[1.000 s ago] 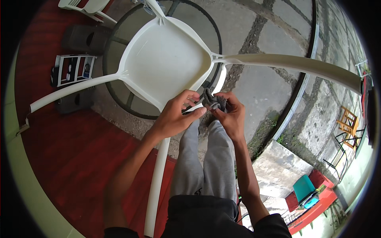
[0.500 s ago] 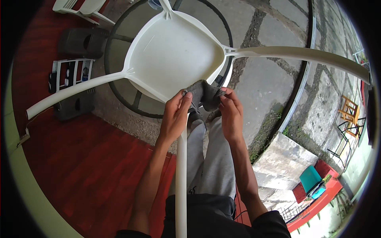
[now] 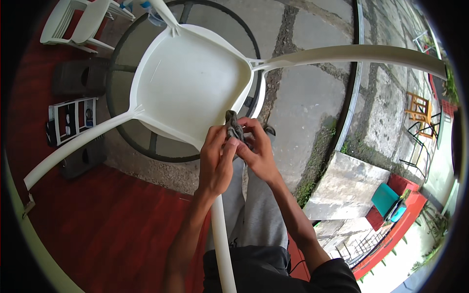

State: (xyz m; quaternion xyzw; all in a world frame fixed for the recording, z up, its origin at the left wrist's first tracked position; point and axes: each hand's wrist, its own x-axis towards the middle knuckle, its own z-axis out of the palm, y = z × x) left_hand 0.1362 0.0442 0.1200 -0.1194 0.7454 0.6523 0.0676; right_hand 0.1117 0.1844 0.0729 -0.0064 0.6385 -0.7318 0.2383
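A dark grey cloth [image 3: 233, 126], bunched and folded, is gripped between my two hands. My left hand [image 3: 218, 158] closes on its left side, and my right hand [image 3: 257, 149] pinches it from the right, fingertips close together. Just beyond the hands lies an upturned white plastic chair or stool [image 3: 193, 80], its pale seat facing me. Its legs stick out to the left, to the right and away from me, and one leg [image 3: 223, 239] runs toward my body under my left hand. Part of the cloth is hidden by my fingers.
Beneath the white seat stands a round glass table [image 3: 122, 73] with a dark rim. White chairs [image 3: 88, 24], dark boxy objects [image 3: 80, 77] and a white rack [image 3: 73, 118] are on the left. Red flooring [image 3: 122, 229] spreads at lower left, stone paving [image 3: 308, 97] at right.
My hands have come together, and the cloth, spread between them before, is now bunched up. The white seat and table sit further left and slightly lower in view.
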